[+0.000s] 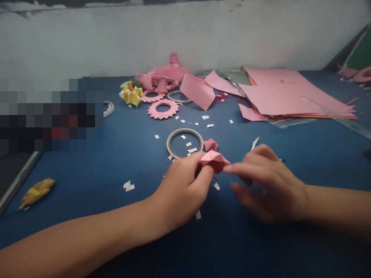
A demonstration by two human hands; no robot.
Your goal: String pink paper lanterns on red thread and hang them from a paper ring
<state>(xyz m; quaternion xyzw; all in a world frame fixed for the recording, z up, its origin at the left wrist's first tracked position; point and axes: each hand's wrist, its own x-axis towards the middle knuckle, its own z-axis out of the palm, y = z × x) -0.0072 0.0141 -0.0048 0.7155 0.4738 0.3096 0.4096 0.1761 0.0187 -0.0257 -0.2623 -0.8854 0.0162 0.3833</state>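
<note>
My left hand [185, 189] grips a folded pink paper piece [213, 157] between thumb and fingers, above the blue table. At the paper's right corner is the index fingertip of my right hand [269, 185], seemingly touching it. The other fingers of that hand are apart and slightly blurred, with nothing held in them. Just behind the held piece lies a second folded pink paper piece [211, 145]. A roll of narrow tape [169, 143] lies flat beside it. Beyond my right hand, a pointed pale thing [255, 143] sticks out, its rest hidden.
White paper scraps [129, 186] are scattered about. Toward the wall are toothed pink paper rings [153, 112], a yellow folded paper flower [131, 95] and a stack of pink sheets [290, 96]. A brown and yellow animal-shaped item [37, 192] lies at left. A pixelated patch hides the upper left.
</note>
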